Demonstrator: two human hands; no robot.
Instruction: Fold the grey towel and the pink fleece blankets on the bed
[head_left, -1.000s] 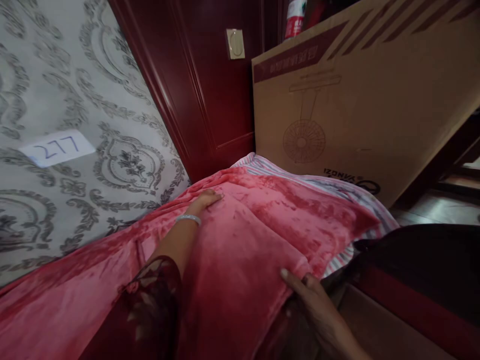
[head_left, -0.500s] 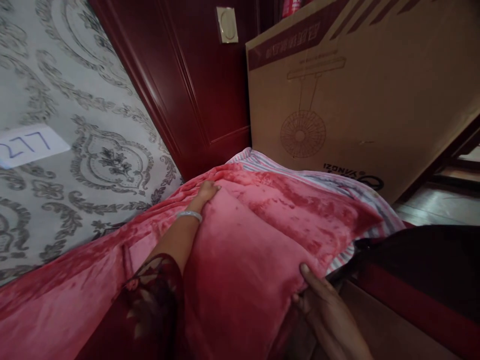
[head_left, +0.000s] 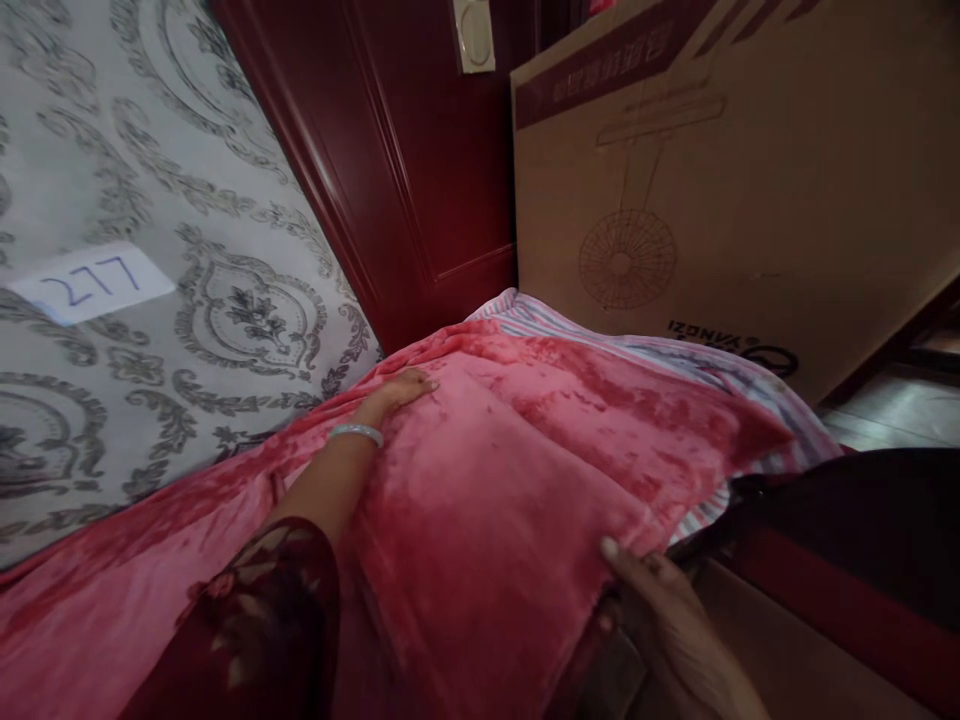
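A pink-red plush blanket (head_left: 487, 480) is spread in front of me, with a folded-over part at its middle. My left hand (head_left: 401, 388), with a pale bracelet on the wrist, rests on its far left part. The fingers lie stretched on the plush, palm down. At the near right edge, my right hand (head_left: 667, 610) holds the blanket's border, thumb on top and fingers underneath, partly hidden. Striped cloth (head_left: 675, 350) shows beyond the blanket's far and right edges.
A large cardboard box (head_left: 720, 220) with a fan drawing stands at the far right. Behind is a dark red panel (head_left: 442, 180) with a switch plate (head_left: 475, 35). Patterned wallpaper (head_left: 255, 310) bears a paper marked 277 (head_left: 97, 280). A dark object (head_left: 870, 520) sits at right.
My left hand has slid slightly left and toward me, its fingers flatter on the blanket. The right hand keeps the near edge. The view has shifted a little left.
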